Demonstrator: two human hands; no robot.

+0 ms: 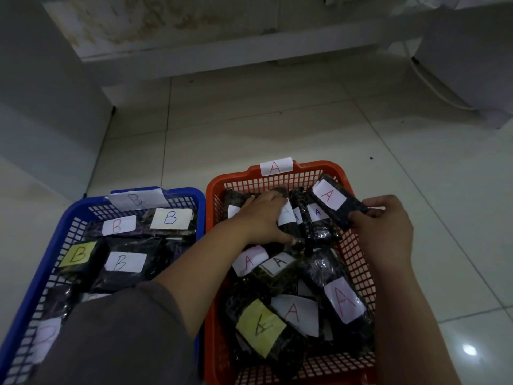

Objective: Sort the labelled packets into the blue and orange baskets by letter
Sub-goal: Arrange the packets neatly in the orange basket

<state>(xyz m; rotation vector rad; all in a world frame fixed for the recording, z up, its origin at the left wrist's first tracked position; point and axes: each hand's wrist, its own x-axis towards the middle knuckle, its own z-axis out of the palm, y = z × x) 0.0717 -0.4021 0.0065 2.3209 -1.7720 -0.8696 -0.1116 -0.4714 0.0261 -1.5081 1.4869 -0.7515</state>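
An orange basket (358, 257) tagged "A" stands on the floor at the right, filled with several dark packets labelled A. To its left, a blue basket (63, 215) tagged "B" holds several dark packets labelled B. My left hand (263, 218) reaches into the far part of the orange basket and grips a packet with a white label (287, 218) among upright ones. My right hand (385, 226) pinches the near end of a dark packet with a red "A" label (331, 198), which rests tilted on the basket's far right rim.
Pale glossy floor tiles (277, 129) spread beyond the baskets. A grey wall or cabinet (41, 93) rises at the left. A white cable (433, 84) runs along the floor at the upper right beside a white unit.
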